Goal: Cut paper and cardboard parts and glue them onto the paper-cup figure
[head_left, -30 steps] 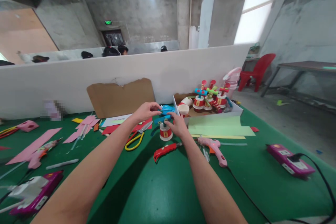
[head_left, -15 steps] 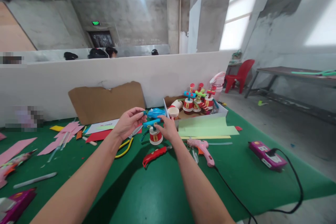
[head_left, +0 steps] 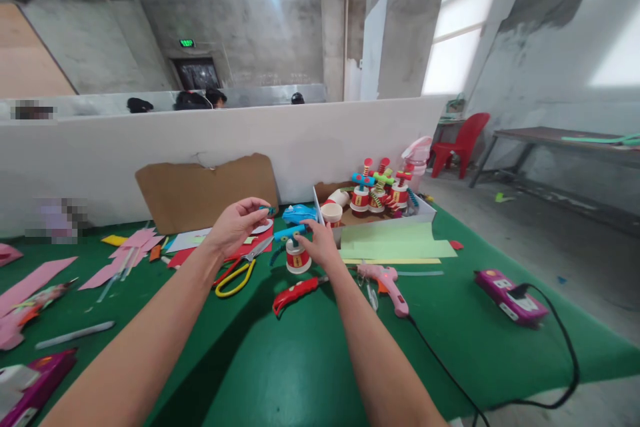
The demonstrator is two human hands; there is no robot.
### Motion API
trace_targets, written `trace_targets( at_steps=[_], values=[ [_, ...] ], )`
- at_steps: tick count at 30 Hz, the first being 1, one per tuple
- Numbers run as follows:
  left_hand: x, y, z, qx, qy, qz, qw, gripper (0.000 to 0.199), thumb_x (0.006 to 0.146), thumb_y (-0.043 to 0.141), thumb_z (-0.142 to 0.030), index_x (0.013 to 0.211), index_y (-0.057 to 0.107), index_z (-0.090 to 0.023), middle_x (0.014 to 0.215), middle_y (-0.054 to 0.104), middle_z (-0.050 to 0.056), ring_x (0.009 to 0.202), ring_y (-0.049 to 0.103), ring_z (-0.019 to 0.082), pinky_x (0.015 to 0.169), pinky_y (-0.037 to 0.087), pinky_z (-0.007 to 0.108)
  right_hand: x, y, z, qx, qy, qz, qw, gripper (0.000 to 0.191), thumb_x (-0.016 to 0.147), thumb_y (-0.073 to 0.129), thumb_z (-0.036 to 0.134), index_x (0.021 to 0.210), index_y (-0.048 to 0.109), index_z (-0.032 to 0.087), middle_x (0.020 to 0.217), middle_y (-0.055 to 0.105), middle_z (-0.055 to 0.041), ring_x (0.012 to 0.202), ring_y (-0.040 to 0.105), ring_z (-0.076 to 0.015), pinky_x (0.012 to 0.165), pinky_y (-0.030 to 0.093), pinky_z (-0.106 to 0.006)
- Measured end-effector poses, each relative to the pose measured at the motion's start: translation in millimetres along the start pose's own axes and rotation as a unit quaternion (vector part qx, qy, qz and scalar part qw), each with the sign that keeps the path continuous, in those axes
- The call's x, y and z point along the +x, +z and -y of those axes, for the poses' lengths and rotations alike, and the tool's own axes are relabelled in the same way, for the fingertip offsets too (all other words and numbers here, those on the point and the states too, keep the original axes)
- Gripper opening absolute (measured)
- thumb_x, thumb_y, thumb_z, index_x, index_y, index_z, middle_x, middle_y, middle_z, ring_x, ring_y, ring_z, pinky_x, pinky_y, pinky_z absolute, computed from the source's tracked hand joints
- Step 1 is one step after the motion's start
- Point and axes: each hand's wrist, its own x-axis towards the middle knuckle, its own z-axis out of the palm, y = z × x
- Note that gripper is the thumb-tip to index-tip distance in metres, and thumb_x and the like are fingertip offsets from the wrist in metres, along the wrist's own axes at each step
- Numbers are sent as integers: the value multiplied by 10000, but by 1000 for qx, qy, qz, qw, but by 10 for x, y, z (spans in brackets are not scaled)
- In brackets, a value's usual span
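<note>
My left hand point(head_left: 237, 227) is raised beside the paper-cup figure, thumb and fingers pinched on a small dark blue-green piece point(head_left: 268, 210) too small to make out fully. My right hand point(head_left: 320, 245) grips the figure's blue tube point(head_left: 290, 233) at its right end. Below the tube stands the upright red-and-white paper cup point(head_left: 298, 259), with a dark folded strip hanging at its left. Scissors point(head_left: 243, 271) with red and yellow handles lie under my left wrist. A red utility knife point(head_left: 295, 295) lies in front of the cup. Behind it is a bright blue object point(head_left: 299, 214).
A shallow box point(head_left: 385, 221) at the back holds several similar cup figures point(head_left: 360, 199). Green paper point(head_left: 390, 243) leans at its front. A pink glue gun point(head_left: 387, 283) trails a black cord to the right, past a purple power box point(head_left: 510, 297). Pink paper strips point(head_left: 125, 257) lie left.
My left hand has moved left, away from the blue tube, with the small piece in its fingers. More of the scissors now shows. My right hand stays at the figure.
</note>
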Motion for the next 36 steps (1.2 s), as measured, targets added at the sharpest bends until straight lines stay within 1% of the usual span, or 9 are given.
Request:
trace_targets(
  at_steps=[2,4,6,8,13,16,26,32,36],
  values=[
    [56,-18,28,83,-2,15,996,288,598,781,-315,800,657,-150,660,604,-2,594,545,100,580,435,218,8,11,-18,1,2,-2,1000,313,784,619,316,1084,606,226,956,683,-51,929,607,-235,1048,187,-562],
    [127,-26,59,181,3,42,983,272,616,756,-324,801,657,-150,618,579,-14,552,508,94,525,387,206,17,19,-38,2,1,-5,1000,311,778,622,312,1076,609,224,962,685,-53,926,606,-234,1042,203,-554],
    [204,-25,90,274,21,73,959,251,634,724,-329,797,655,-151,566,531,-36,500,450,84,477,327,201,25,22,-55,10,-7,-8,1000,322,773,624,310,1083,605,225,996,680,-59,929,604,-232,1024,253,-527],
    [274,-13,115,350,49,104,930,225,657,686,-330,793,655,-154,558,511,-43,496,427,84,476,306,203,29,22,-62,19,-16,-8,1000,359,768,627,305,1117,590,232,1051,668,-63,943,599,-233,1004,292,-503],
    [359,62,118,469,89,154,865,182,696,613,-298,810,656,-163,600,541,-30,553,453,102,524,321,210,25,19,-49,7,-27,-3,1000,380,776,608,284,1153,587,238,1061,663,-61,995,574,-247,1002,283,-507],
    [366,117,79,508,94,160,841,158,695,604,-268,800,658,-164,599,545,-26,550,449,106,527,312,213,24,23,-45,2,-23,1,1000,346,788,589,280,1133,601,248,1045,664,-54,1003,571,-248,1010,267,-514],
    [361,208,-34,577,96,184,790,181,704,584,-269,820,675,-164,629,594,-6,557,486,113,527,322,209,42,40,-55,-2,-14,-2,1000,344,781,604,270,1123,598,225,1056,662,-67,986,580,-241,1018,269,-509],
    [335,268,-86,611,64,171,770,218,695,583,-310,816,675,-154,691,631,8,596,518,124,542,338,212,51,63,-67,5,-10,-10,1000,327,783,605,277,1107,598,235,1043,665,-59,995,581,-249,1038,216,-562],
    [328,307,-106,622,68,172,761,230,695,578,-302,834,681,-151,720,649,17,615,530,129,553,344,215,59,82,-85,2,-11,-8,1000,321,791,587,257,1112,591,234,1062,659,-64,1013,574,-254,1046,188,-584]
  ],
)
